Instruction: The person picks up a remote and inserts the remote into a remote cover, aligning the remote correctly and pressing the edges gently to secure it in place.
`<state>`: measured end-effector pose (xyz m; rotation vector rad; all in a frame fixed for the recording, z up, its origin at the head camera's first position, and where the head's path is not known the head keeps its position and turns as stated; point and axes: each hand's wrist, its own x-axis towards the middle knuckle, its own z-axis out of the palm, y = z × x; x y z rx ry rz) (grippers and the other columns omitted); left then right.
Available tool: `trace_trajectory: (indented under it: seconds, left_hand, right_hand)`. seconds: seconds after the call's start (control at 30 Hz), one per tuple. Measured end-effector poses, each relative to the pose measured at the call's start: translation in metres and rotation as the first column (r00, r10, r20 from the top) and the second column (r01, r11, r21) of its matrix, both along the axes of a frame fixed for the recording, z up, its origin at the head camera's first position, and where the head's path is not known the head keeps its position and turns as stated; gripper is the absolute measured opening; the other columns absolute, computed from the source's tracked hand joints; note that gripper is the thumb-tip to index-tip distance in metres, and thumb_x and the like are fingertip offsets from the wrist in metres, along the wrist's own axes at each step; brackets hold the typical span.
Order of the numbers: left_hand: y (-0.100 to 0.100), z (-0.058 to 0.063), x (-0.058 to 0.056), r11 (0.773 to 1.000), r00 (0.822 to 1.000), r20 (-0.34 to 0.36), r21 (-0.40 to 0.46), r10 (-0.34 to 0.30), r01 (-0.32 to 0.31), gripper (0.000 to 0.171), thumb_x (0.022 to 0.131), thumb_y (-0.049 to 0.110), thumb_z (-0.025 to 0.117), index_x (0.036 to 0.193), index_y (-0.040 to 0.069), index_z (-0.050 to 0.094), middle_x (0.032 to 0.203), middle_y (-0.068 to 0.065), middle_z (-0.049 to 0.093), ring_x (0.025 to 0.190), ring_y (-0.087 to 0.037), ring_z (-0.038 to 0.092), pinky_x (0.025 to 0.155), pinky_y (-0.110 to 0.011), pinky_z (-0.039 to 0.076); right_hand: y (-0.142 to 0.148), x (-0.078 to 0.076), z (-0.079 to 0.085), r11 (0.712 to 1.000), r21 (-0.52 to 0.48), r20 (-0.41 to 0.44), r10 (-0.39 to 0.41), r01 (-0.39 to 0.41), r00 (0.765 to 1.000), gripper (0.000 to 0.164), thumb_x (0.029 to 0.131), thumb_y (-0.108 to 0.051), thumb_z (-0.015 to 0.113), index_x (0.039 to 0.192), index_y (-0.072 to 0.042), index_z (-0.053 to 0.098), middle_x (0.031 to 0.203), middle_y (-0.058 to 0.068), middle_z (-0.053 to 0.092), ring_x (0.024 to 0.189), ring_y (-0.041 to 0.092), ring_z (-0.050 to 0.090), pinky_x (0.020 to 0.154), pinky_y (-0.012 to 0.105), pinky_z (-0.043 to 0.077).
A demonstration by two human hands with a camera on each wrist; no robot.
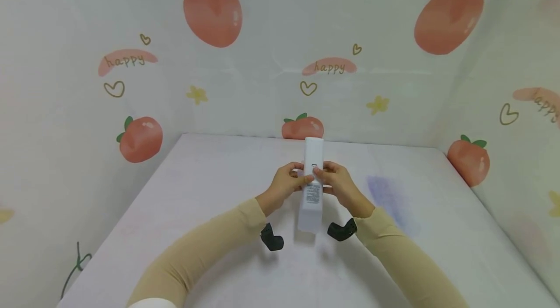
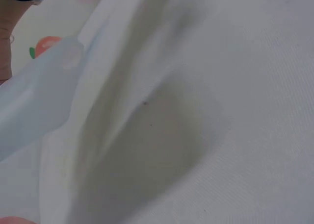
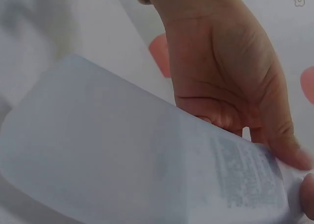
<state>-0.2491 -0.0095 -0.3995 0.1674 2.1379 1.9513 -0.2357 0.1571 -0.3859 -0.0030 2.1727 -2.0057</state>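
Both hands hold a white oblong device [image 1: 313, 157] upright over the table, with a see-through lower part and grey printed text on its front. My left hand [image 1: 286, 184] grips its left side, thumb across the front. From the other side my right hand [image 1: 340, 182] grips it, its thumb also on the front near a small dark mark. In the right wrist view the device [image 3: 108, 136] lies slantwise, its frosted end at the left, with the left hand [image 3: 221, 67] behind it. The left wrist view catches only the frosted end of the device [image 2: 34, 96].
A white-covered table [image 1: 227, 157] spreads around the hands, with a bluish stain [image 1: 389, 196] to the right. Behind it hangs a white cloth backdrop [image 1: 271, 21] printed with fruit. Black wrist cameras [image 1: 272, 237] hang below both wrists.
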Motion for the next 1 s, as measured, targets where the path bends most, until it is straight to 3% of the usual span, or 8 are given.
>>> trace_trajectory:
  seconds: [0.1,0.2,0.4,0.47,0.57,0.7,0.87,1.0]
  left_hand:
    - [-0.001,-0.001,0.001,0.999,0.999,-0.034,-0.043,-0.002,0.001,0.042,0.085,0.021,0.076,0.120,0.003,0.062,0.097,-0.010,0.064,0.082,-0.014,0.060,0.076,-0.029,0.055]
    - [-0.001,-0.001,0.002,0.999,0.998,-0.041,-0.020,0.047,-0.048,0.040,0.085,0.020,0.076,0.119,0.002,0.063,0.098,-0.011,0.065,0.082,-0.014,0.060,0.077,-0.029,0.055]
    - [-0.005,0.004,0.000,0.989,0.989,-0.018,0.024,0.148,-0.148,0.039,0.086,0.021,0.074,0.119,0.002,0.063,0.107,-0.014,0.066,0.085,-0.014,0.062,0.082,-0.031,0.054]
    - [-0.006,0.004,-0.001,0.990,0.990,-0.008,0.019,0.139,-0.139,0.040,0.087,0.020,0.074,0.121,0.002,0.062,0.108,-0.016,0.065,0.085,-0.015,0.063,0.081,-0.032,0.055]
    - [-0.007,0.004,-0.002,0.994,0.994,0.003,0.017,0.107,-0.107,0.042,0.088,0.019,0.073,0.124,0.002,0.060,0.109,-0.015,0.065,0.086,-0.015,0.064,0.079,-0.032,0.056]
    - [-0.008,0.005,-0.003,0.998,0.998,0.010,0.010,0.064,-0.064,0.042,0.089,0.017,0.071,0.126,0.003,0.058,0.110,-0.016,0.067,0.087,-0.017,0.066,0.079,-0.034,0.058]
    - [-0.009,0.008,-0.005,1.000,1.000,0.009,-0.020,0.006,-0.005,0.041,0.089,0.015,0.071,0.126,0.003,0.058,0.109,-0.017,0.068,0.085,-0.018,0.067,0.078,-0.036,0.059]
    - [-0.008,0.012,-0.005,0.999,0.999,0.028,-0.036,-0.036,0.037,0.038,0.090,0.014,0.070,0.124,0.003,0.058,0.107,-0.018,0.067,0.081,-0.018,0.067,0.077,-0.036,0.059]
  right_hand:
    - [-0.001,0.000,-0.002,1.000,-0.026,0.027,-0.006,0.007,1.000,0.047,0.101,-0.025,0.050,0.136,0.005,0.037,0.116,0.013,0.055,0.088,0.012,0.062,0.078,0.030,0.055]
    - [0.000,0.000,-0.004,0.998,-0.055,0.043,-0.022,0.024,0.999,0.050,0.104,-0.029,0.045,0.138,0.004,0.030,0.122,0.017,0.049,0.091,0.014,0.062,0.083,0.030,0.055]
    - [0.000,0.005,-0.010,0.998,-0.038,0.045,0.044,-0.042,0.998,0.037,0.103,-0.022,0.049,0.124,0.007,0.049,0.111,0.008,0.061,0.094,0.015,0.063,0.095,0.040,0.052]
    - [-0.004,0.007,-0.013,0.998,-0.064,0.048,0.028,-0.025,0.998,0.026,0.102,-0.020,0.050,0.115,0.002,0.054,0.102,0.003,0.062,0.090,0.014,0.063,0.090,0.038,0.053]
    - [-0.013,0.009,-0.017,0.985,-0.149,0.082,-0.077,0.089,0.994,0.012,0.101,-0.018,0.051,0.097,-0.007,0.054,0.092,-0.002,0.058,0.082,0.012,0.060,0.079,0.030,0.052]
    - [-0.023,0.013,-0.019,0.942,-0.247,0.139,-0.196,0.225,0.971,0.017,0.101,-0.018,0.051,0.085,-0.012,0.050,0.087,-0.003,0.055,0.077,0.012,0.056,0.070,0.027,0.045]
    - [-0.027,0.015,-0.016,0.915,-0.276,0.161,-0.259,0.295,0.953,0.017,0.102,-0.017,0.048,0.087,-0.010,0.049,0.086,-0.003,0.054,0.079,0.012,0.054,0.074,0.027,0.043]
    - [-0.024,0.009,-0.010,0.920,-0.250,0.154,-0.269,0.301,0.951,0.016,0.103,-0.016,0.046,0.095,-0.004,0.052,0.086,-0.003,0.057,0.079,0.011,0.054,0.077,0.026,0.044]
